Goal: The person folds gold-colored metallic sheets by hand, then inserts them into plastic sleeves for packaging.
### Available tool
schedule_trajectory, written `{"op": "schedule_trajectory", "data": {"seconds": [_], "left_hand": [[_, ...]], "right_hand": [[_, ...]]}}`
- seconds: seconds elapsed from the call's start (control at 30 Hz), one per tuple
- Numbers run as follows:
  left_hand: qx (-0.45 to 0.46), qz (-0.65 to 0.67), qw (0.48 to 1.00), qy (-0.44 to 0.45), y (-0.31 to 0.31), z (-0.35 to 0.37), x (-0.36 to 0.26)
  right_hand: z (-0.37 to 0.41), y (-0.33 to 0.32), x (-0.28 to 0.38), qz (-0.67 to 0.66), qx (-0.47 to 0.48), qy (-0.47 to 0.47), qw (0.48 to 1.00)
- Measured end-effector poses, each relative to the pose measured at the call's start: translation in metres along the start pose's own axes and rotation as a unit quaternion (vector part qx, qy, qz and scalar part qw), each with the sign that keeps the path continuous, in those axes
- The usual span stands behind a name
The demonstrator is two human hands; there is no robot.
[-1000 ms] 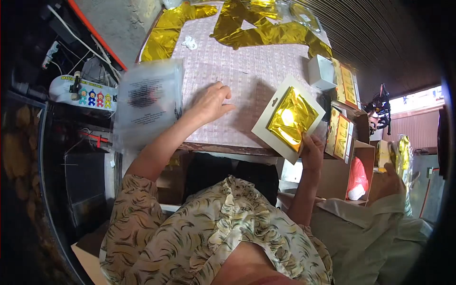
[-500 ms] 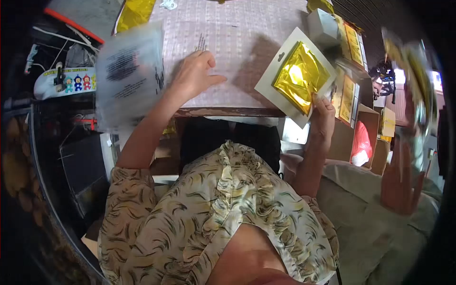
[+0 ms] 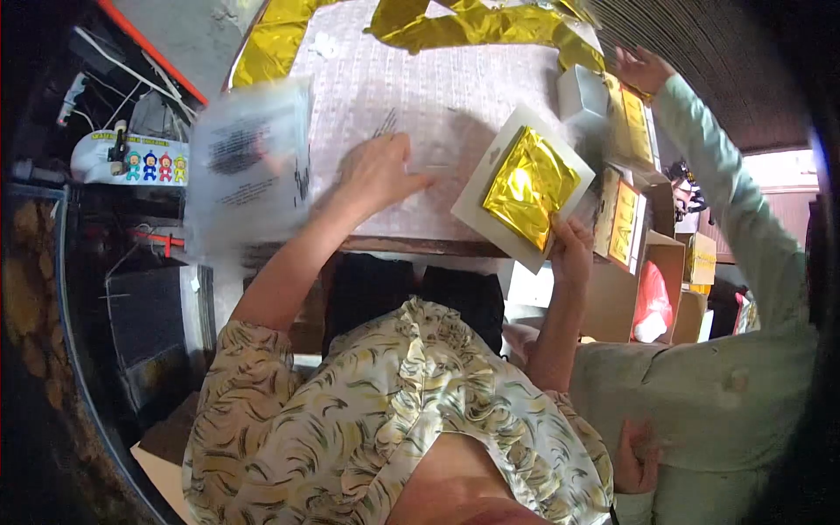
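My right hand [image 3: 573, 245] grips the lower edge of a white hang-tab card [image 3: 475, 191] with a folded, shiny gold foil packet [image 3: 529, 188] on it. The card is tilted over the front right of the table. Above the table's middle, my left hand [image 3: 376, 171] is slightly blurred, its thumb apart from the curled fingers, and I see nothing held in it. Left of that hand lies a stack of clear printed plastic bags [image 3: 249, 166], overhanging the table's left edge. Black print beyond the fingers seems to be on another clear bag; its outline is hard to see.
Gold foil strips [image 3: 472, 28] lie along the table's far side. At right are a white box [image 3: 582, 94], printed cards [image 3: 623, 223] and a cardboard box [image 3: 604, 302]. A co-worker's hand [image 3: 643, 70] reaches over the far right corner; their other hand [image 3: 637, 455] is low at right.
The view has shifted. A long gold foil piece now lies across the far side, and the co-worker's arm extends there. My right hand still holds the card; my left hand remains apart from it.
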State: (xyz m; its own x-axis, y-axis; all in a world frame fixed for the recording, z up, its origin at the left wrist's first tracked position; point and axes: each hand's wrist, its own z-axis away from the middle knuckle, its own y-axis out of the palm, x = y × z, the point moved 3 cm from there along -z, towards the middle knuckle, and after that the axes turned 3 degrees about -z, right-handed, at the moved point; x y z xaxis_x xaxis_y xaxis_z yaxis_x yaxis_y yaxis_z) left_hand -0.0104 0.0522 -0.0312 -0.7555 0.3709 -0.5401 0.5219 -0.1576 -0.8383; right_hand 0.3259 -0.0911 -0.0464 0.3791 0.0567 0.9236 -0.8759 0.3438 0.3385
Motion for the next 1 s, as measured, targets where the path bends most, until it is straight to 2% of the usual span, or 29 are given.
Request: {"op": "schedule_trajectory", "data": {"seconds": [0.1,0.2,0.27,0.3,0.4,0.43,0.53,0.6,0.7,0.77,1.0], "left_hand": [[-0.007,0.004,1.0,0.009,-0.001,-0.001,0.002],[0.027,-0.023,0.999,-0.023,-0.007,-0.005,-0.003],[0.044,-0.028,0.998,-0.028,-0.008,-0.004,-0.005],[0.047,-0.028,0.998,-0.028,-0.006,-0.003,-0.003],[0.03,-0.026,0.999,-0.016,-0.005,-0.003,-0.002],[0.034,-0.033,0.999,-0.024,-0.005,-0.002,-0.003],[0.03,-0.052,0.998,-0.03,-0.005,0.0,-0.011],[0.027,-0.064,0.997,-0.038,-0.007,0.003,-0.015],[0.063,-0.058,0.993,-0.081,-0.003,0.006,-0.015],[0.052,-0.055,0.995,-0.071,-0.006,0.003,-0.014],[0.036,-0.018,0.997,-0.061,0.008,0.006,-0.003]], "right_hand": [[0.002,0.006,0.005,-0.008,-0.005,0.007,1.0],[-0.003,0.003,0.004,-0.002,0.008,0.012,1.0],[-0.005,0.007,0.004,0.008,-0.022,0.012,1.0],[-0.01,0.001,0.003,-0.015,0.043,0.041,0.998],[-0.017,-0.008,-0.007,-0.014,0.043,0.007,0.999],[-0.015,-0.005,-0.005,-0.016,0.015,0.013,1.0],[-0.015,-0.005,-0.005,-0.022,0.023,0.014,0.999],[-0.012,0.008,0.005,0.004,-0.007,0.02,1.0],[-0.018,-0.01,0.001,0.005,0.007,0.047,0.999],[-0.018,-0.004,0.008,0.011,0.007,0.016,1.0],[-0.018,-0.035,0.02,0.046,0.03,0.035,0.998]]}}
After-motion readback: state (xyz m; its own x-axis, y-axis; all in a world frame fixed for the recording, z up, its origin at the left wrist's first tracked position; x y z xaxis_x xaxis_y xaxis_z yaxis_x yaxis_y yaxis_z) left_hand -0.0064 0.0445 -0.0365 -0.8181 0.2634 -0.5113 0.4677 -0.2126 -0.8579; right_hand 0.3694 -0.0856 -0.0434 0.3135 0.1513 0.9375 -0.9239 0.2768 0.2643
